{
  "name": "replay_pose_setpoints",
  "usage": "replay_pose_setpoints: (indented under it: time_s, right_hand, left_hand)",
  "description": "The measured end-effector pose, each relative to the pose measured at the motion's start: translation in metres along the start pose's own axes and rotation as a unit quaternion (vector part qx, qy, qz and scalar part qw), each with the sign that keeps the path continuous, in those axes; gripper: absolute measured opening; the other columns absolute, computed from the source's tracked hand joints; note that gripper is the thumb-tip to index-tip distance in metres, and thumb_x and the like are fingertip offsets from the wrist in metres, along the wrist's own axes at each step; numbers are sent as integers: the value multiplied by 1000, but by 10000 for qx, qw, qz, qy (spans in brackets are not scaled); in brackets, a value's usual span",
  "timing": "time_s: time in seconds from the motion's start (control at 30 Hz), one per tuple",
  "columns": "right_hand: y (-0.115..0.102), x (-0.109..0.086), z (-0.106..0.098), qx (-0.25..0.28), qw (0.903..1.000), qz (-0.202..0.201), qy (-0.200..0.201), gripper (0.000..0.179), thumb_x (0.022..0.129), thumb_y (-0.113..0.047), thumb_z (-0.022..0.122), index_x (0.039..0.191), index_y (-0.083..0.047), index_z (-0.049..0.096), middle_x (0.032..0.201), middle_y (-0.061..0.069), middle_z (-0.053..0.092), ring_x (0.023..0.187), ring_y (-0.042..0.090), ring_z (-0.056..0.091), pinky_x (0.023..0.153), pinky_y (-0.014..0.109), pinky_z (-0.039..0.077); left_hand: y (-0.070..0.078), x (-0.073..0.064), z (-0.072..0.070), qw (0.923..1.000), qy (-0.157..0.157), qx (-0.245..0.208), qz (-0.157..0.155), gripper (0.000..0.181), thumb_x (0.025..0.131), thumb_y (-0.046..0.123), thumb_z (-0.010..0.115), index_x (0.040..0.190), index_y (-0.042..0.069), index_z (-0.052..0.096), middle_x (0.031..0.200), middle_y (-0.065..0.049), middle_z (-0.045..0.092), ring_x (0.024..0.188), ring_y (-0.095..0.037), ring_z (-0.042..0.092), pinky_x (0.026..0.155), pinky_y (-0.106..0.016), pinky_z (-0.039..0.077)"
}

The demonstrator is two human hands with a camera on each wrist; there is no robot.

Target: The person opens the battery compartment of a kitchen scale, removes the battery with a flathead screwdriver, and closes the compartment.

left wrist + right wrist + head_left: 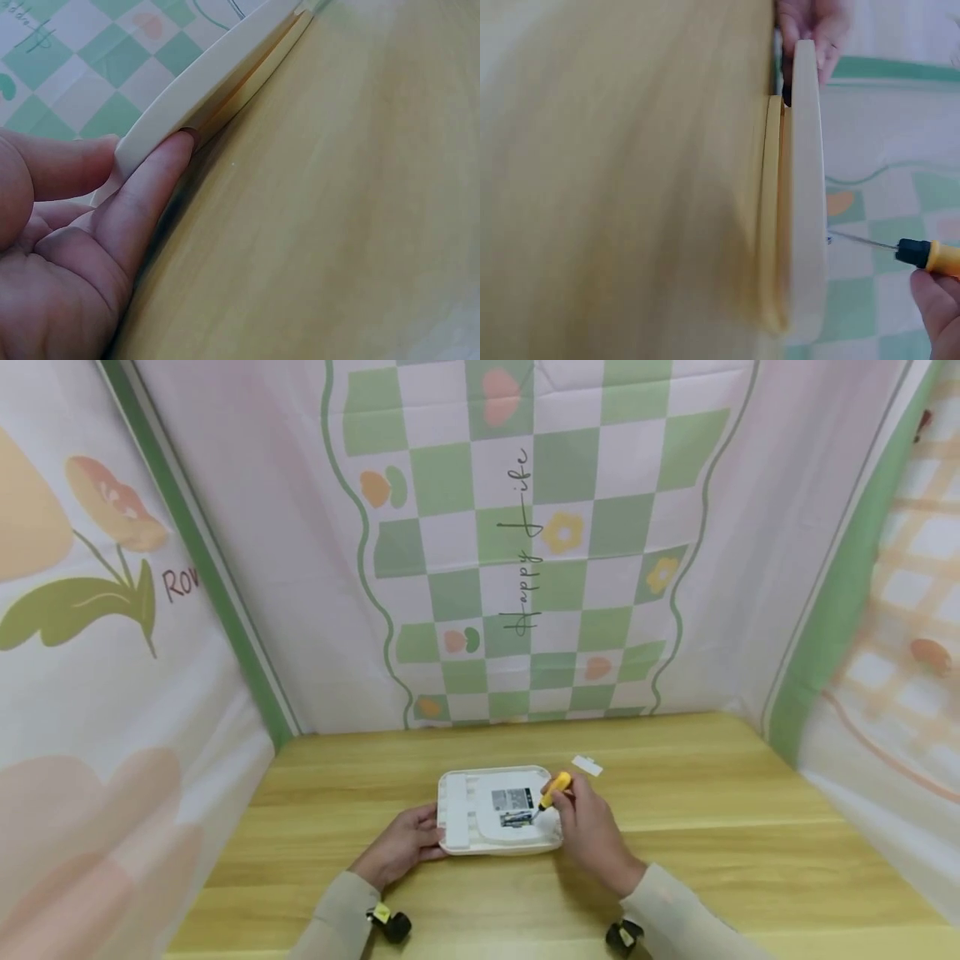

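Note:
A white flat device (457, 814) with rounded corners lies underside up on the table, showing a grey label (510, 799) and an uncovered battery compartment (516, 819) with batteries in it. My left hand (405, 843) grips its left edge, thumb on the rim and a finger (146, 195) beneath. In my right hand (596, 839) is a screwdriver (943, 259) with a yellow handle and black collar, pinched between thumb and fingers. Its metal shaft slants down, the tip at the right end of the compartment. From the right wrist view, the device's edge (808, 187) hides the compartment.
Behind the right hand, a small white battery cover (587, 766) lies on the wooden table (712, 827). Patterned cloth (495, 543) hangs at the back and both sides. A black camera is strapped to each wrist.

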State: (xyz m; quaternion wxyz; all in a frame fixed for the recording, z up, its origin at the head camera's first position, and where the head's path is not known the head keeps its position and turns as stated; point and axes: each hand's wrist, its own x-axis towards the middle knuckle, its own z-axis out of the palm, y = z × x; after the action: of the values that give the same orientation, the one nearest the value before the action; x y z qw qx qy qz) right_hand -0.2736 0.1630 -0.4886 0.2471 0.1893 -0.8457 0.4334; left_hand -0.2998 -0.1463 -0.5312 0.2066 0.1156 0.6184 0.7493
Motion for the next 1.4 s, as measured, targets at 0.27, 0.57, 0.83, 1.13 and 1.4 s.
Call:
replay_pose_setpoints:
  time_s: [0.27,0.57,0.83,1.13,1.4]
  right_hand:
    - [28,-3,-1,2810,9488,1422,260,29,105,-10,38,127,9,34,121,36,51,111,35,59,93,28,50]
    - [40,-9,4,3747,8826,2716,828,32,107,-10,31,130,11,30,130,39,43,113,34,59,93,30,51]
    - [45,-11,7,4288,8407,3182,899,41,107,-10,26,140,14,20,136,41,37,124,40,48,98,31,47]
    - [46,-11,9,4754,8110,3280,939,44,108,-10,23,144,13,14,140,40,31,128,42,42,101,32,45]
    - [46,-10,8,4840,8035,3351,888,44,108,-11,23,145,12,14,141,39,31,130,41,40,101,32,45]
  left_hand:
    - [0,2,-2,9999,109,-43,-26,59,96,-9,48,147,-14,20,131,-28,53,106,-29,62,88,-41,55]
    - [-2,3,-1,9999,129,25,-44,58,96,-8,50,147,-13,23,129,-28,54,104,-29,63,86,-41,56]
    - [-3,3,-1,9999,120,36,-37,57,96,-9,49,146,-14,23,130,-29,53,103,-29,63,86,-41,56]
    - [-2,4,-1,9999,142,52,-59,58,96,-9,49,147,-14,21,131,-30,52,104,-29,63,87,-42,55]
    - [-2,5,-2,9997,224,7,-104,58,96,-9,49,147,-14,22,130,-29,53,104,-30,63,86,-41,56]
